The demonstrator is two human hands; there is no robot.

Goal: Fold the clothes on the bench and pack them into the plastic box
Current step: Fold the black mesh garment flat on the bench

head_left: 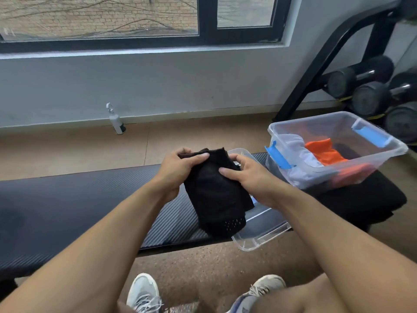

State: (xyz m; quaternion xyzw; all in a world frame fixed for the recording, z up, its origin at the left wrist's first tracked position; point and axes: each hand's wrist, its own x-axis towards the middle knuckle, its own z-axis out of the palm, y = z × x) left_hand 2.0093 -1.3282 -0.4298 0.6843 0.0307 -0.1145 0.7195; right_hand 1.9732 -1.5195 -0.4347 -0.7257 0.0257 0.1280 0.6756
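Observation:
A folded black mesh garment (214, 195) hangs above the black bench (67, 206). My left hand (180, 168) grips its upper left edge and my right hand (250, 175) grips its right side, thumbs on top. At the right end of the bench stands the clear plastic box (383, 152) with blue latches. Inside it lie an orange garment (325, 152), a pale grey-white one (297, 154) and something dark. The box's clear lid (261, 233) lies on the bench under the black garment, partly hidden by it.
A rack of black dumbbells (372, 86) stands behind the box at the right. A white bottle (116, 123) sits on the floor by the wall. My two shoes (144, 294) are on the brown floor in front of the bench.

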